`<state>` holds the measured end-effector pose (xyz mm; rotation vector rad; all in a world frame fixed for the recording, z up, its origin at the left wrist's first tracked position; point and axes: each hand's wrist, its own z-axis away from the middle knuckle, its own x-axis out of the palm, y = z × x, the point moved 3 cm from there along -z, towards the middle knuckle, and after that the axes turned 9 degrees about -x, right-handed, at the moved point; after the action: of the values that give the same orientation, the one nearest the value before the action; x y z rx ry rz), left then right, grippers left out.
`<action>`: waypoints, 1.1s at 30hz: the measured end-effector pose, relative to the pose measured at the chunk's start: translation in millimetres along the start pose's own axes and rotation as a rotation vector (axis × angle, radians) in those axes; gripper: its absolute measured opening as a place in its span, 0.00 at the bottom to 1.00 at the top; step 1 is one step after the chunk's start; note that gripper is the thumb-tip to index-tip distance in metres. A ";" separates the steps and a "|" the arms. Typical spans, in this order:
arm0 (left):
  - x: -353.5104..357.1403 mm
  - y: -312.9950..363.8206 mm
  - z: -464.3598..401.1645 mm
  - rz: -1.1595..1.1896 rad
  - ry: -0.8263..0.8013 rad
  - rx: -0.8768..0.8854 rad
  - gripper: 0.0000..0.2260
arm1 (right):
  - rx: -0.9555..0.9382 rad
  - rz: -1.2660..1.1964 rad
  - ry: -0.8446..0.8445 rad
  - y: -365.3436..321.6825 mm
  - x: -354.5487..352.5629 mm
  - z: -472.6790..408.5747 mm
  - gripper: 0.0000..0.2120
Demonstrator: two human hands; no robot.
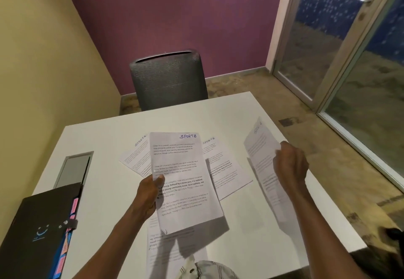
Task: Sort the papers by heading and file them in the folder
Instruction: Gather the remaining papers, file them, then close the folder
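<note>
Nearest the camera, a printed sheet (166, 248) is seen lying flat on the white table (240, 112). Above it, a stack of papers (185, 182) headed SPORTS is gripped at its left edge by the left hand (148, 195), thumb on top. A single sheet (262, 160) is pinched by the raised right hand (289, 167), knuckles up. A black folder (39, 226) is placed at far left

Both forearms bare, no sleeves in sight. Striped pale shirt (209, 270) at the bottom edge, apparently with a button; blurred.
</note>
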<state>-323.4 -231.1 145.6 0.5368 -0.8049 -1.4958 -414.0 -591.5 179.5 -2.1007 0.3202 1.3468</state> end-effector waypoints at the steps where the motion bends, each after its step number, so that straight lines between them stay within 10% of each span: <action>1: 0.7 2.6 -0.2 0.024 -0.019 0.003 0.11 | -0.001 -0.045 -0.003 -5.9 -7.1 -3.5 0.04; 17: -2.3 22.5 15.6 0.036 -0.029 0.058 0.09 | 0.154 -0.880 -0.330 -72.1 -14.1 12.3 0.05; 26: 15.1 15.1 30.0 -0.090 -0.192 0.001 0.10 | 0.227 -1.072 -0.372 -112.8 24.1 53.4 0.12; 33: 11.7 7.4 34.1 -0.023 0.009 0.071 0.23 | 0.186 -1.066 -0.355 -123.9 40.0 71.5 0.12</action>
<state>-345.2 -236.7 174.7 0.6074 -0.8499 -1.4886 -385.7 -446.1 168.6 -1.4280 -0.7070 0.9171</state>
